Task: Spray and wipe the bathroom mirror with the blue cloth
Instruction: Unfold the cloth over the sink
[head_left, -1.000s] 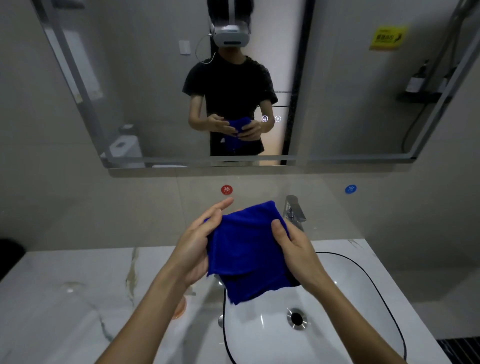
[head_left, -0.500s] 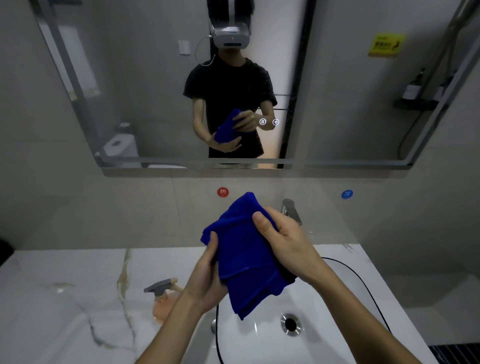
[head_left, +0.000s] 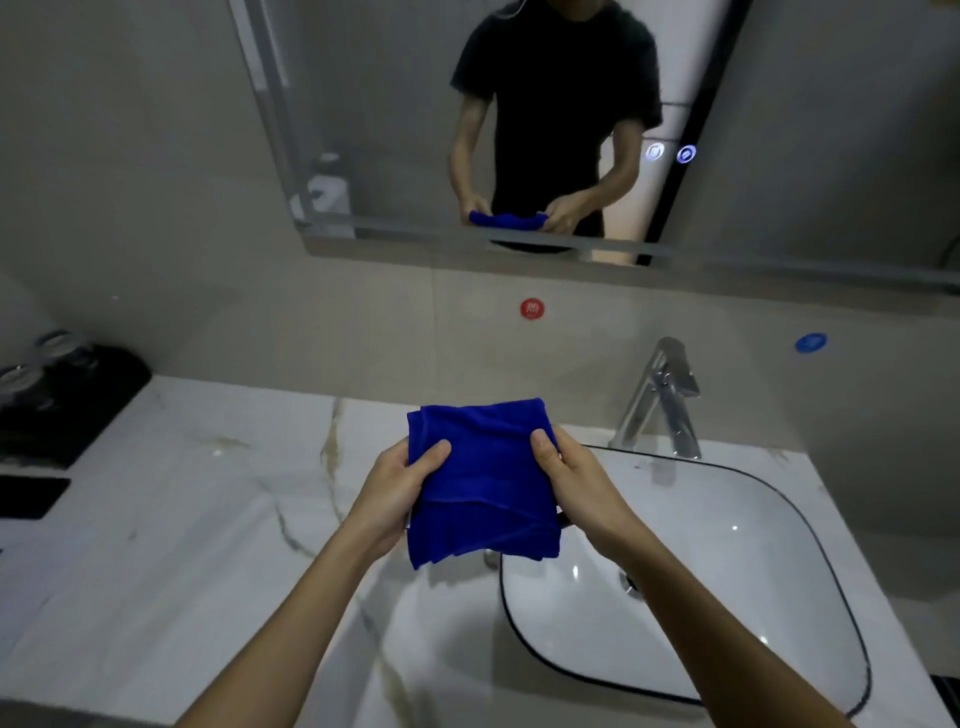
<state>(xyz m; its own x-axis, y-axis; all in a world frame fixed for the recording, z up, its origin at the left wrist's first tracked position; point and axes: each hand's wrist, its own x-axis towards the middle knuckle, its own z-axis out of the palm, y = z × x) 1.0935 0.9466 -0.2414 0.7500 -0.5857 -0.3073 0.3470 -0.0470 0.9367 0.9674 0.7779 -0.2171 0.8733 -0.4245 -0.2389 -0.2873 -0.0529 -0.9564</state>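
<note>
Blue cloth (head_left: 480, 480) is folded and pinched at both sides by left hand (head_left: 392, 491) and right hand (head_left: 579, 488), held above counter (head_left: 182, 519) near the basin's (head_left: 727, 571) left rim. Mirror (head_left: 415, 130) is not yet touched; no spray bottle is seen. Spraying and wiping are judged still to be done.
</note>
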